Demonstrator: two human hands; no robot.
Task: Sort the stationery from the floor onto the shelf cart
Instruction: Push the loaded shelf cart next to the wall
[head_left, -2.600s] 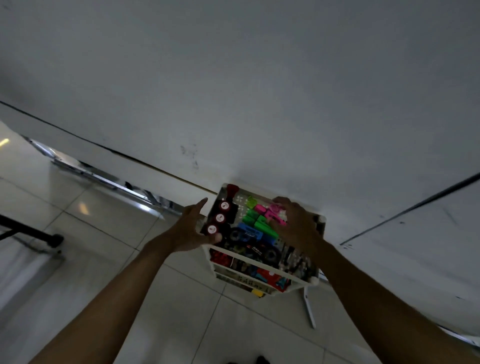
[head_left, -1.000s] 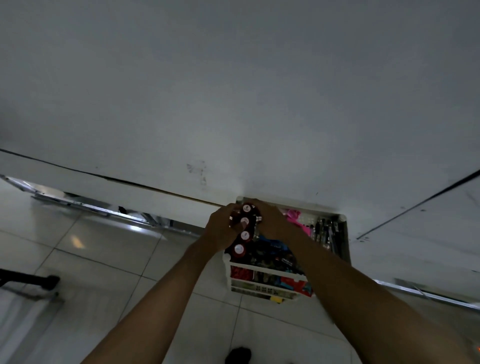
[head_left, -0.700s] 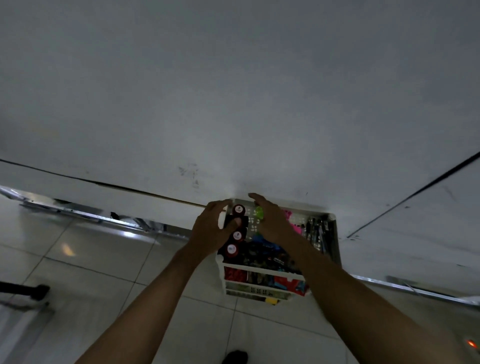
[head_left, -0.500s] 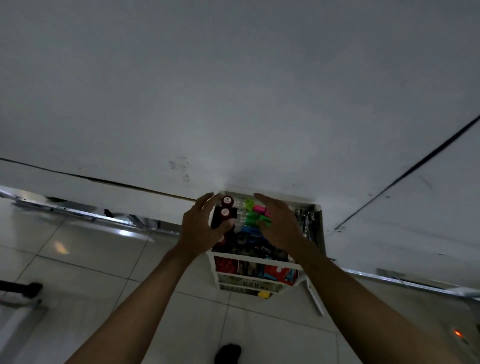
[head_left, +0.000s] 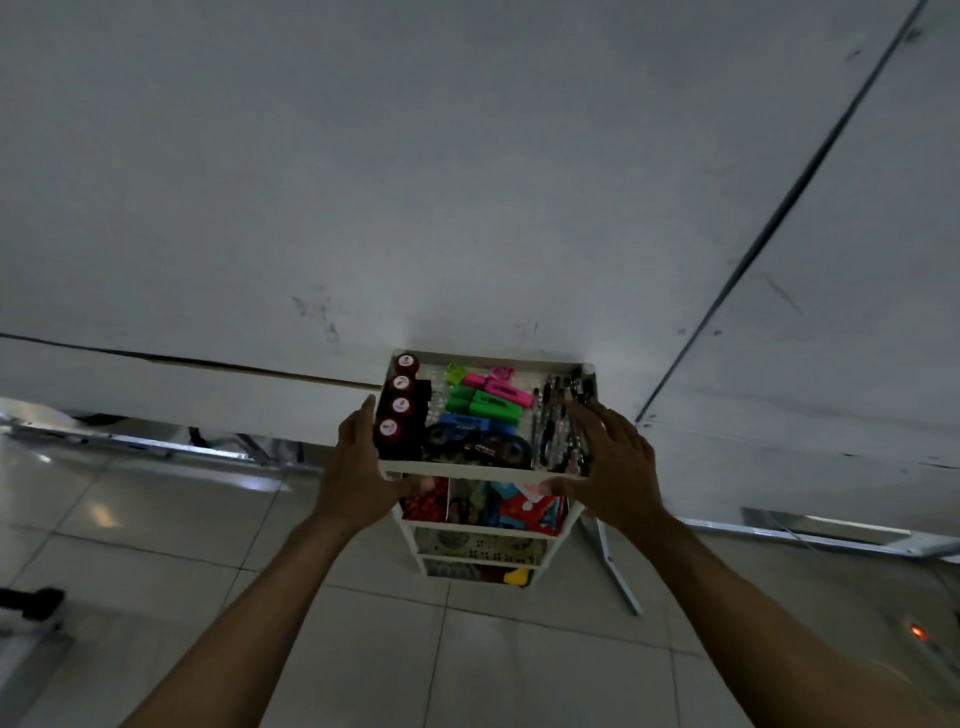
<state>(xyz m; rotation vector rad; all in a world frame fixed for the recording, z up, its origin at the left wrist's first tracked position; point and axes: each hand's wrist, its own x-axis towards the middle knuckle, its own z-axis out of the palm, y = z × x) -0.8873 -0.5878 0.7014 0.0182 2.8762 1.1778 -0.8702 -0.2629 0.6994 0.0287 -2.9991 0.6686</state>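
Observation:
The white shelf cart (head_left: 483, 472) stands against the wall, seen from above. In its top tray a row of dark red bottles (head_left: 399, 405) lines the left side. Green, pink and blue highlighters (head_left: 485, 402) lie in the middle, with black tape rolls (head_left: 478, 448) in front and pens (head_left: 558, 415) on the right. My left hand (head_left: 353, 467) cups the tray's front left corner, thumb at the front rim. At the front right corner is my right hand (head_left: 613, 462), fingers spread beside the pens, thumb under the rim. Colourful packets (head_left: 483, 506) fill the shelf below.
A white wall (head_left: 467, 182) rises right behind the cart. Pale floor tiles (head_left: 363, 649) spread in front. A white bar (head_left: 615, 569) lies on the floor to the cart's right. A dark object (head_left: 31, 603) sits at far left, and a small red light (head_left: 917, 631) glows at far right.
Both hands have left the bottles and highlighters and moved outward and back to the tray's front corners. The bottles now stand in a straight row.

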